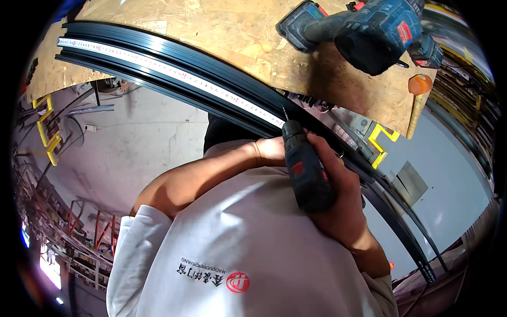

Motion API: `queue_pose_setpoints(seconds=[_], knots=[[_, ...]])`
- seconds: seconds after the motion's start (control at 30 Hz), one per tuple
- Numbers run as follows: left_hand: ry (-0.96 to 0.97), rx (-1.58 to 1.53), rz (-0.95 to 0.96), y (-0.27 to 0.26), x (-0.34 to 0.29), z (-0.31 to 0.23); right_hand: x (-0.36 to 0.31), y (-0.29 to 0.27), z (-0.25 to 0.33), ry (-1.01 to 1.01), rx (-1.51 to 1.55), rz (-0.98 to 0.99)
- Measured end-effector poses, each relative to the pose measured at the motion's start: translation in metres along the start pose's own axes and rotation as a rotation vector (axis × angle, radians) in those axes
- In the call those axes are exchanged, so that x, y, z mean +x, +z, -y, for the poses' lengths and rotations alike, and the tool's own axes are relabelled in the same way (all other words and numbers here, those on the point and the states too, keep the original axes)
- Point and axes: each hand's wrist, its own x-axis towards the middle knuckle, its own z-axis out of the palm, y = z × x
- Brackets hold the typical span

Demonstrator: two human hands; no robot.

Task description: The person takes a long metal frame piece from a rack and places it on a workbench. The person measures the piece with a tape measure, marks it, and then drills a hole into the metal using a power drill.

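Note:
A dark cordless drill [307,171] is gripped in my right hand [342,187], in front of my chest. Its thin bit points away from me, over a long black metal profile [222,67] and close beside a white tape measure blade [184,76]. The blade lies stretched along the profile from its far left end and passes out of sight by the drill's chuck. My left hand [271,150] is low against the profile's near side, beside the chuck; its fingers and anything in them are hidden behind the drill.
On the worn wooden board [222,26], a blue cordless drill [372,39] lies at the far right, near an orange-headed mallet [420,84]. The profile overhangs the board and runs toward the lower right. Yellow stands [381,142] show below, and stacked long profiles line the right side.

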Motion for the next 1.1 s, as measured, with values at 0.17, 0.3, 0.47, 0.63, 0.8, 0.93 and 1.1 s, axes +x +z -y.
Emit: queue_pose_setpoints(seconds=[0.17, 0.3, 0.47, 0.63, 0.8, 0.93, 1.1], knots=[[-0.1, -0.116, -0.024, -0.004, 0.002, 0.005, 0.009, -0.009, -0.002, 0.073, 0.115, 0.04], [-0.066, 0.044, 0.015, -0.008, 0.0, 0.002, 0.013, -0.013, 0.004, 0.071, 0.023, 0.088], [-0.143, -0.153, 0.003, -0.001, -0.005, -0.009, 0.018, -0.02, 0.011, 0.117, -0.022, 0.162], [-0.114, -0.068, 0.002, -0.004, 0.002, 0.004, 0.016, -0.02, 0.002, 0.068, 0.028, 0.115], [-0.128, -0.326, 0.013, -0.008, 0.007, 0.028, 0.007, -0.019, -0.008, 0.002, 0.048, 0.07], [-0.322, -0.94, 0.045, -0.01, 0.002, -0.008, -0.018, -0.032, -0.011, -0.066, 0.103, 0.088], [-0.453, -1.045, -0.044, -0.024, 0.006, 0.033, -0.078, -0.046, -0.031, -0.107, 0.122, -0.195]])
